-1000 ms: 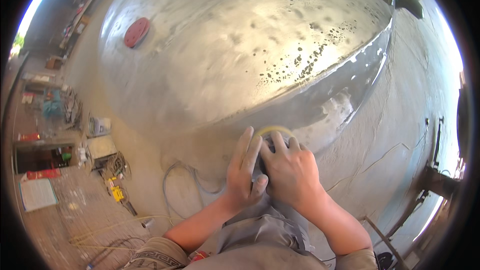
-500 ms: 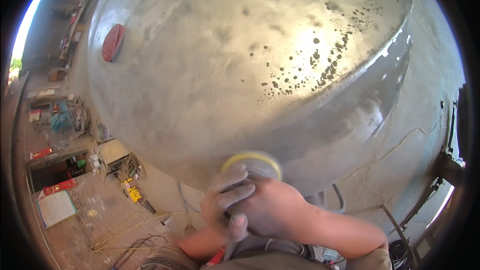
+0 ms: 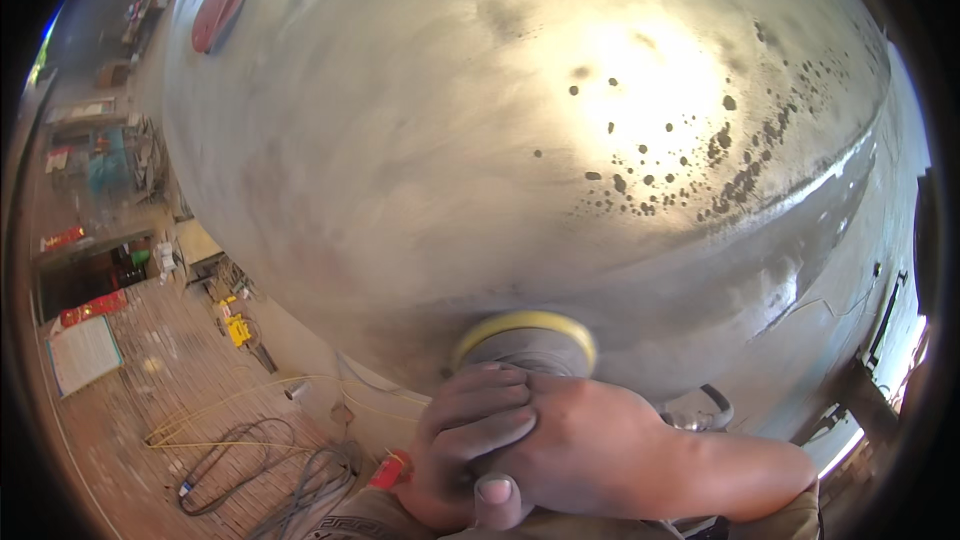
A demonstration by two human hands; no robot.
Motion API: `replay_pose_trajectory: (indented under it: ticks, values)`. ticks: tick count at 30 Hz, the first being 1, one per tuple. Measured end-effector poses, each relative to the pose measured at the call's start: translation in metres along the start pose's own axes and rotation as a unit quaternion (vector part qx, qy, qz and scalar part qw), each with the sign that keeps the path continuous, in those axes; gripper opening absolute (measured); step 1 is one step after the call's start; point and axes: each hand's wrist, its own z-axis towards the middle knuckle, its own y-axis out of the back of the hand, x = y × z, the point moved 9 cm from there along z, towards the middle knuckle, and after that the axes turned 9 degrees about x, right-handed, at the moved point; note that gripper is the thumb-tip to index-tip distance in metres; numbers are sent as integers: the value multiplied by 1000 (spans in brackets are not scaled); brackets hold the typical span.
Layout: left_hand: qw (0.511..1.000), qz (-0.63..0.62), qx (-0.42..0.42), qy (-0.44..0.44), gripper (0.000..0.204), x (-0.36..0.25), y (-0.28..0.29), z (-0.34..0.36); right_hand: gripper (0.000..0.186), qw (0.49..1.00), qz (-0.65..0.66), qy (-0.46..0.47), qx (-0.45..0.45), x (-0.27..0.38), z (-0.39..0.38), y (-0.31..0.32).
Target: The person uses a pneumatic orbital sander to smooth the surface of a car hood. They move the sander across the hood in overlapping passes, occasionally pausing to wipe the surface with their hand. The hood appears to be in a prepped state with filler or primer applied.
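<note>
A sander (image 3: 535,348) with a round, yellow-edged pad rests against the lower part of a large curved metal shell (image 3: 400,170). Both hands are clasped together on its body just below the pad. My right hand (image 3: 590,435), its arm coming from the lower right, is wrapped round the tool. From the left, my left hand (image 3: 465,440) closes in, its dusty fingers lapping over the right hand. The grip itself is mostly hidden behind the hands. Dark spots and pits mark the shell's bright upper right.
A red sanding disc (image 3: 220,10) with holes lies on the shell's upper left. On the brick floor at left are a yellow tool (image 3: 237,328), a white board (image 3: 85,355) and looped cables (image 3: 235,465). A curved grey handle (image 3: 715,402) stands right of my wrist.
The shell and red disc have shifted up in the picture, and the dark spots to the right. The sander and both hands sit slightly further right. My grip stays the same.
</note>
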Motion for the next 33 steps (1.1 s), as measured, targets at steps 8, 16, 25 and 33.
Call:
replay_pose_trajectory:
  ticks: [8,16,25,33]
  values:
    - [969,-173,-14,173,36,24,12,-44,25,988,39,-140,61,-10,13,-14]
    - [978,-160,-31,132,40,17,10,-33,21,993,21,-92,72,-4,14,-5]
    - [991,-91,46,82,47,12,20,-19,21,995,25,-94,40,-5,21,-3]
    - [993,-107,5,39,45,16,21,-22,21,995,22,-102,2,-3,19,-3]
